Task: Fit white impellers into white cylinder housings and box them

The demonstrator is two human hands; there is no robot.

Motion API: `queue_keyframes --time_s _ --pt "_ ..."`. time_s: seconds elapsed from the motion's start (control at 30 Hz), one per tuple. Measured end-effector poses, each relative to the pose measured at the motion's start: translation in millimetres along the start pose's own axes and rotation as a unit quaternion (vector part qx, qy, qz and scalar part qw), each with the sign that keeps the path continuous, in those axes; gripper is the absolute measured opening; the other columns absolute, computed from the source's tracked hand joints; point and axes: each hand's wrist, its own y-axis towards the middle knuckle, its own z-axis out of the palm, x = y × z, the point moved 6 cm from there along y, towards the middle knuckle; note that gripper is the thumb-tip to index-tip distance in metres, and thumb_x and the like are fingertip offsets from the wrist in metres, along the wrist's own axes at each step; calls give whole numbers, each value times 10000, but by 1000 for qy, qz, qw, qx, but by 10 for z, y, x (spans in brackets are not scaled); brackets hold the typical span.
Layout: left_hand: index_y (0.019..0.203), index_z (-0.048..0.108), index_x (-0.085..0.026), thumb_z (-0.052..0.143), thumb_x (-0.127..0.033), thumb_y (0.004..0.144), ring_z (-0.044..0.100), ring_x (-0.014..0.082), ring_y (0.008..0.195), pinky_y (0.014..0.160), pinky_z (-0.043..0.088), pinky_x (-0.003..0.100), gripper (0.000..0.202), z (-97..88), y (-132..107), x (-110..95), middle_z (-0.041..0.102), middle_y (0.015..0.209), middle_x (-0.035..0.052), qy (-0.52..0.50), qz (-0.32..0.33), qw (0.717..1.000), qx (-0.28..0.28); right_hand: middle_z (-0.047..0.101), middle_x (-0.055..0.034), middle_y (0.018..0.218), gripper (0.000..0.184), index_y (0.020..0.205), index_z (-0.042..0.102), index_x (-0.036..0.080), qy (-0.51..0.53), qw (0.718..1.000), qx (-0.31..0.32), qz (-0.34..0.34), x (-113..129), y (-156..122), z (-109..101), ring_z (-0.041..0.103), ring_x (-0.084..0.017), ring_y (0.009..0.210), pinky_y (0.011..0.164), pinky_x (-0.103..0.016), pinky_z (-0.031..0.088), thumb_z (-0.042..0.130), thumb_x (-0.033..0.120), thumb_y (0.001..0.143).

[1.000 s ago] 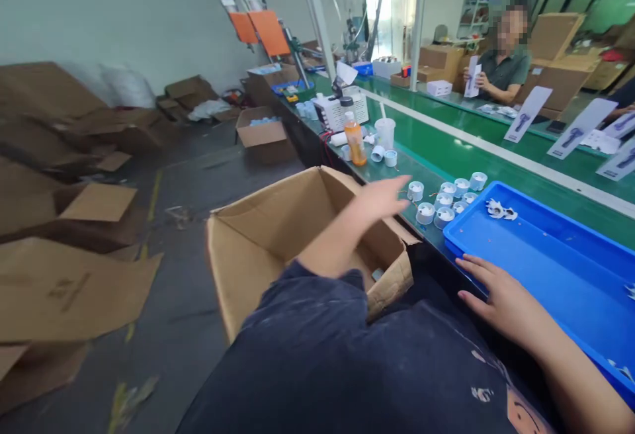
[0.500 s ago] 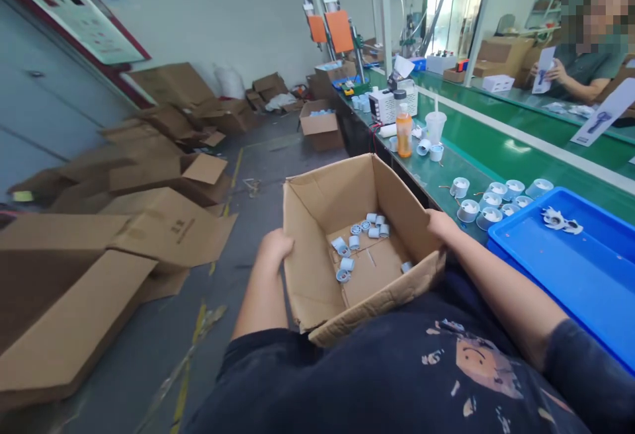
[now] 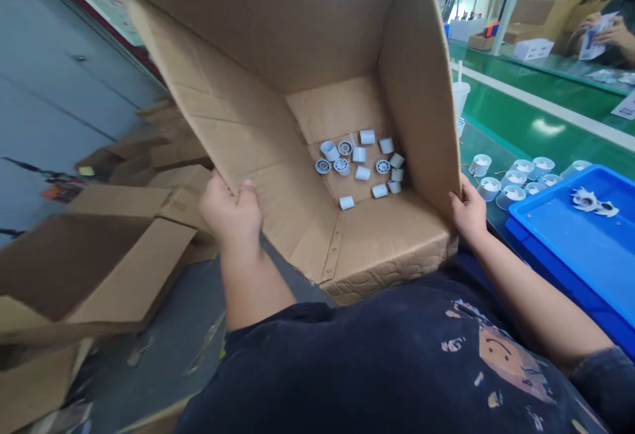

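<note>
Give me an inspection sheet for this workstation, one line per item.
Surface: green bench runs along the right.
Job's things: open cardboard box tilted toward the camera; small white cylindrical parts loose on its bottom.
Clutter: more white parts on the bench beside a blue tray.
Grippers: left hand grips the box's left wall; right hand grips its right wall.
Cables: nothing seen.
Surroundings: flattened cartons on the floor; another person's hands hold a card, far right.
</note>
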Motion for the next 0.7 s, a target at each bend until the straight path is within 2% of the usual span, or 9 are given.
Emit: queue_keyframes --time_s 0.13,0.2,0.3,0.47,0.6,0.7 --pt "1090 643 -2 578 -89 754 658 270 1021 885 510 344 353 -108 -90 65 692 1076 157 -88 18 993 -75 514 -57 1387 581 1343 540 126 27 999 -35 -14 -58 -151 -46 477 -199 1309 1143 -351 362 457 309 798" --pt "1068 653 3 587 -78 750 660 260 1001 877 510 333 335 -100 -111 101 697 1047 151 -85 11 994 -71 522 -60 1379 591 1347 538 115 27 999 -31 -15 -66 -204 -42 485 -196 1301 1141 -336 367 454 324 801" --pt "1118 635 -7 564 -103 807 651 247 1027 883 505 319 334 -8 -123 154 689 1081 150 -20 -15 1000 -11 529 -58 1372 602 1378 514 111 9 1000 -6 -4 -68 -253 -28 491 -192 1297 1137 -324 373 453 299 810" --pt "1126 641 -51 575 -175 820 647 274 1003 878 507 365 337 209 -169 221 690 1079 140 49 -40 994 91 604 -20 1280 582 1387 531 236 -87 992 74 44 -98 -341 -71 574 -238 1198 1079 -378 438 509 202 805" --pt "1141 632 -90 518 -234 851 633 304 1016 841 508 391 344 527 -289 188 683 1072 138 92 -18 974 207 663 -34 1171 572 1383 535 274 -188 965 142 111 -182 -449 -111 641 -279 1071 951 -406 520 525 162 822" --pt "1145 607 -24 459 -285 884 625 349 1037 860 494 448 398 745 -363 139 665 1086 208 129 14 948 292 656 -56 1186 554 1401 516 262 -244 941 188 141 -192 -474 -92 637 -294 1078 943 -415 517 522 156 857"
